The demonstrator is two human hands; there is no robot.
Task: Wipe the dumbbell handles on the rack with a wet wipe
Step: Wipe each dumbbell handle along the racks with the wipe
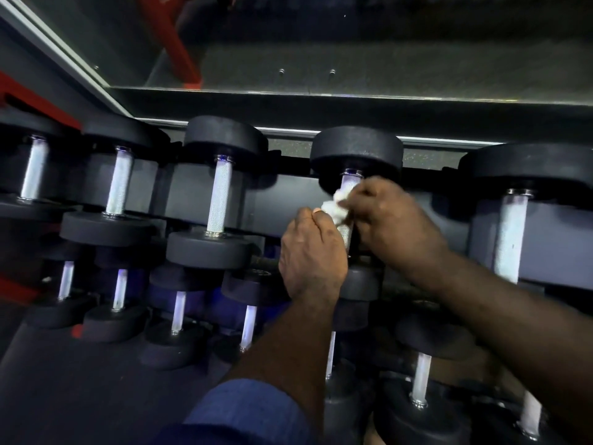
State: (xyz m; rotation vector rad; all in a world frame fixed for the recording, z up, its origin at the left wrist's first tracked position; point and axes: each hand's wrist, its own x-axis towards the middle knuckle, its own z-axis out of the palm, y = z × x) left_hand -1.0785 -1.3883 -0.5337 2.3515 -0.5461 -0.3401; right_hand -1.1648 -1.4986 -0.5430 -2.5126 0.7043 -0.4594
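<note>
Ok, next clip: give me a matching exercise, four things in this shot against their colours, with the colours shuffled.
Things:
1 wet wipe
2 sleeve
3 dumbbell head
4 frame at upper left

Colours:
A black
B red
C white
D blue

Pairs: 1-C, 2-D, 3-A, 4-B

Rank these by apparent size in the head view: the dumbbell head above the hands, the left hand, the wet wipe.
1-2. dumbbell head and left hand: look alike; the hand is nearer, so unranked.
3. wet wipe: clearly smallest.
</note>
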